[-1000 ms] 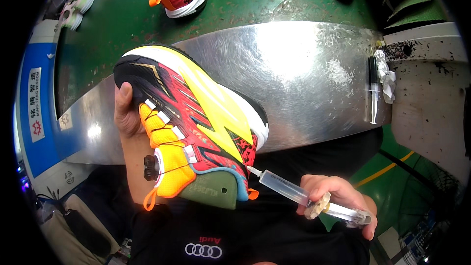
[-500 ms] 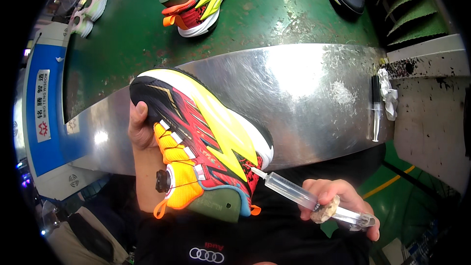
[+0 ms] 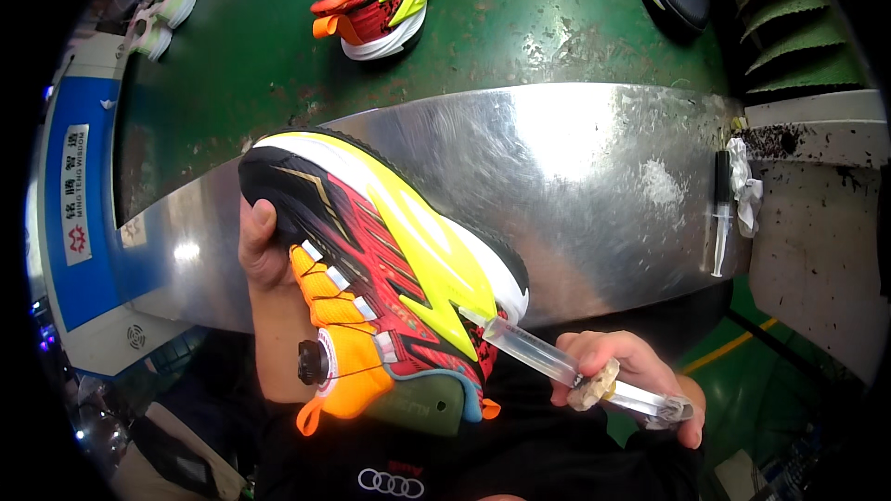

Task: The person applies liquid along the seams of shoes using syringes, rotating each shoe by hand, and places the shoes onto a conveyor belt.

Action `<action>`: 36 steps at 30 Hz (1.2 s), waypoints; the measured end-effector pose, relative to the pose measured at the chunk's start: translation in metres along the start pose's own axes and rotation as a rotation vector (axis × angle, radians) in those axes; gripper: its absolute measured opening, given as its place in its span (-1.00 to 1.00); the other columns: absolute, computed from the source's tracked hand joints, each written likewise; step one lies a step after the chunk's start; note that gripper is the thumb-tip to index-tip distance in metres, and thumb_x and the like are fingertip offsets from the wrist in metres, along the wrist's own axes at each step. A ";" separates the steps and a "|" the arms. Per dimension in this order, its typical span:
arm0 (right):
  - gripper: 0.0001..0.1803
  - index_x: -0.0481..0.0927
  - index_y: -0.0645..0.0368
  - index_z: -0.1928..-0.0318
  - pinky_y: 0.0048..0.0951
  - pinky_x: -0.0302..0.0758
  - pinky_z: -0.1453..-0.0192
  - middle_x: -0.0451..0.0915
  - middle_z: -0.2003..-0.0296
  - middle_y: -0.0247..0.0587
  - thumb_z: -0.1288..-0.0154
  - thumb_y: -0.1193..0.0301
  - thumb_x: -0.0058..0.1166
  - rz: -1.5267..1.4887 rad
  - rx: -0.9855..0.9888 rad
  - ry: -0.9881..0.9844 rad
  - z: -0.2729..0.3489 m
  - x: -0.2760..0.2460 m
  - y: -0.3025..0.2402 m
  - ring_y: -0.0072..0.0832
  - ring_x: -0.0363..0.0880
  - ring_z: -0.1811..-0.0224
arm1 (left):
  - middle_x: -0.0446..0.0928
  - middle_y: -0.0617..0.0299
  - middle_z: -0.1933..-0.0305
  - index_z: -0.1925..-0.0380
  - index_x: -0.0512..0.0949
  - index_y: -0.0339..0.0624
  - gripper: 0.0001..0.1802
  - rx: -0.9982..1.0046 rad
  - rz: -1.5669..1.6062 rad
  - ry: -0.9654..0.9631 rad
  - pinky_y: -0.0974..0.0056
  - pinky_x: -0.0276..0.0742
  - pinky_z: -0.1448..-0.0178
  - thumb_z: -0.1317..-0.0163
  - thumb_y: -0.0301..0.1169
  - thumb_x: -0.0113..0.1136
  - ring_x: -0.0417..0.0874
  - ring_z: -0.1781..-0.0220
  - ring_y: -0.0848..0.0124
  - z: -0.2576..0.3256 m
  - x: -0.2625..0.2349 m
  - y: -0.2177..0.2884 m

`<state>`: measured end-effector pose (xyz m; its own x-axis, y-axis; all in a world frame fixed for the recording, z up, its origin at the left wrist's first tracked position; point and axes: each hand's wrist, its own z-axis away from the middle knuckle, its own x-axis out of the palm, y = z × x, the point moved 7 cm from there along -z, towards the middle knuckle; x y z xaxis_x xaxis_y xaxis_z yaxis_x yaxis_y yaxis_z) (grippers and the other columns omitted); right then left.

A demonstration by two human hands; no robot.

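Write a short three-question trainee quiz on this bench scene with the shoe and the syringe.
1. True or false: the left hand grips the red and yellow shoe at its toe end.
2. Where does the tip of the clear syringe in the right hand touch the shoe? A) the orange tongue B) the heel end by the white sole edge C) the toe
3. Fill in: a second syringe lies at the right edge of the ____ plate.

Key: 1 true; 2 B; 3 metal.
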<state>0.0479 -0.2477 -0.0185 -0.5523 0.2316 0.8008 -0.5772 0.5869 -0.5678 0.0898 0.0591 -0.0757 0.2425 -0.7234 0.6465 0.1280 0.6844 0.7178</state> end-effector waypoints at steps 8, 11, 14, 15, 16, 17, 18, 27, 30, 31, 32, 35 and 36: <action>0.16 0.17 0.40 -0.21 -0.42 0.27 0.00 0.32 0.05 -0.02 0.18 -0.30 0.19 0.132 0.069 -0.013 0.012 0.006 -0.007 -0.32 0.31 0.01 | 0.38 -0.18 -0.11 -0.15 0.26 -0.36 -0.36 0.007 0.006 0.007 0.06 0.48 -0.15 -0.14 -0.18 0.09 0.52 -0.08 0.09 -0.001 -0.003 -0.002; 0.15 0.20 0.41 -0.20 -0.43 0.27 0.02 0.35 0.05 -0.02 0.17 -0.32 0.16 0.149 0.082 0.037 0.019 0.010 -0.008 -0.31 0.31 0.03 | 0.37 -0.18 -0.11 -0.15 0.26 -0.36 -0.35 0.009 0.012 0.000 0.06 0.48 -0.16 -0.14 -0.17 0.08 0.52 -0.09 0.09 0.000 -0.003 -0.003; 0.15 0.21 0.41 -0.20 -0.42 0.27 0.03 0.37 0.04 -0.01 0.15 -0.33 0.13 0.186 0.074 0.036 0.025 0.011 -0.009 -0.31 0.31 0.05 | 0.37 -0.19 -0.12 -0.16 0.25 -0.36 -0.34 0.012 0.012 -0.001 0.05 0.48 -0.16 -0.13 -0.15 0.08 0.51 -0.09 0.08 0.000 -0.002 -0.002; 0.14 0.21 0.42 -0.19 -0.42 0.27 0.03 0.37 0.04 -0.01 0.15 -0.34 0.11 0.200 0.074 0.032 0.027 0.011 -0.010 -0.31 0.31 0.05 | 0.36 -0.19 -0.12 -0.16 0.25 -0.36 -0.33 0.011 0.012 -0.003 0.05 0.48 -0.16 -0.13 -0.15 0.08 0.51 -0.09 0.08 0.001 -0.001 -0.002; 0.14 0.22 0.42 -0.19 -0.42 0.26 0.04 0.37 0.04 -0.01 0.14 -0.34 0.09 0.215 0.074 0.029 0.028 0.012 -0.010 -0.31 0.32 0.06 | 0.36 -0.19 -0.12 -0.16 0.25 -0.36 -0.33 0.010 0.009 -0.003 0.05 0.47 -0.16 -0.13 -0.14 0.08 0.51 -0.09 0.08 0.001 -0.001 -0.002; 0.14 0.22 0.42 -0.19 -0.42 0.26 0.04 0.37 0.04 -0.01 0.14 -0.34 0.09 0.218 0.074 0.030 0.028 0.012 -0.010 -0.31 0.32 0.06 | 0.36 -0.19 -0.12 -0.16 0.25 -0.36 -0.32 0.011 0.010 -0.006 0.05 0.47 -0.16 -0.13 -0.14 0.08 0.51 -0.09 0.08 0.002 -0.001 -0.002; 0.15 0.22 0.42 -0.19 -0.42 0.26 0.04 0.38 0.04 -0.01 0.14 -0.35 0.08 0.223 0.069 0.032 0.029 0.012 -0.009 -0.31 0.32 0.06 | 0.36 -0.20 -0.13 -0.16 0.25 -0.36 -0.32 0.011 0.007 -0.006 0.05 0.47 -0.16 -0.12 -0.14 0.08 0.51 -0.10 0.08 0.001 0.000 -0.004; 0.13 0.27 0.33 -0.18 -0.42 0.27 0.04 0.39 0.05 0.01 0.16 -0.38 0.09 0.222 -0.010 0.012 0.024 0.010 -0.020 -0.32 0.33 0.05 | 0.33 -0.21 -0.14 -0.17 0.24 -0.35 -0.29 -0.002 0.002 -0.014 0.04 0.46 -0.17 -0.11 -0.09 0.08 0.49 -0.11 0.06 -0.002 0.001 -0.003; 0.13 0.27 0.32 -0.18 -0.42 0.30 0.04 0.39 0.08 0.01 0.20 -0.37 0.13 0.177 -0.033 0.055 0.012 0.009 -0.017 -0.33 0.33 0.06 | 0.33 -0.22 -0.15 -0.17 0.24 -0.35 -0.28 -0.007 0.000 -0.013 0.04 0.46 -0.17 -0.10 -0.08 0.07 0.49 -0.11 0.06 -0.002 0.000 -0.003; 0.14 0.27 0.32 -0.18 -0.43 0.31 0.04 0.39 0.08 0.00 0.21 -0.37 0.14 0.163 -0.027 0.057 0.010 0.007 -0.015 -0.33 0.33 0.06 | 0.32 -0.22 -0.15 -0.18 0.24 -0.35 -0.27 -0.010 -0.001 -0.014 0.04 0.46 -0.17 -0.10 -0.08 0.07 0.49 -0.12 0.06 -0.002 0.000 -0.003; 0.15 0.26 0.33 -0.18 -0.43 0.32 0.05 0.38 0.09 0.00 0.22 -0.37 0.15 0.149 -0.020 0.062 0.008 0.006 -0.014 -0.33 0.32 0.06 | 0.32 -0.22 -0.15 -0.18 0.24 -0.35 -0.27 -0.012 -0.001 -0.011 0.04 0.46 -0.17 -0.10 -0.07 0.07 0.48 -0.12 0.06 -0.002 -0.001 -0.003; 0.17 0.23 0.35 -0.19 -0.42 0.31 0.03 0.36 0.08 0.00 0.24 -0.36 0.17 0.136 -0.007 0.045 0.001 0.004 -0.012 -0.33 0.31 0.05 | 0.31 -0.23 -0.16 -0.18 0.24 -0.35 -0.26 -0.022 -0.001 -0.006 0.04 0.45 -0.18 -0.09 -0.06 0.07 0.48 -0.12 0.05 -0.003 -0.003 -0.005; 0.18 0.22 0.35 -0.20 -0.42 0.31 0.02 0.36 0.07 0.00 0.24 -0.36 0.17 0.136 -0.005 0.037 -0.001 0.003 -0.012 -0.33 0.31 0.05 | 0.31 -0.23 -0.16 -0.18 0.24 -0.35 -0.25 -0.025 -0.004 -0.006 0.04 0.45 -0.18 -0.09 -0.05 0.07 0.48 -0.12 0.05 -0.003 -0.003 -0.005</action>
<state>0.0532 -0.2533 -0.0094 -0.6026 0.3373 0.7233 -0.4957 0.5521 -0.6704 0.0913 0.0581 -0.0815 0.2363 -0.7268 0.6450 0.1528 0.6833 0.7140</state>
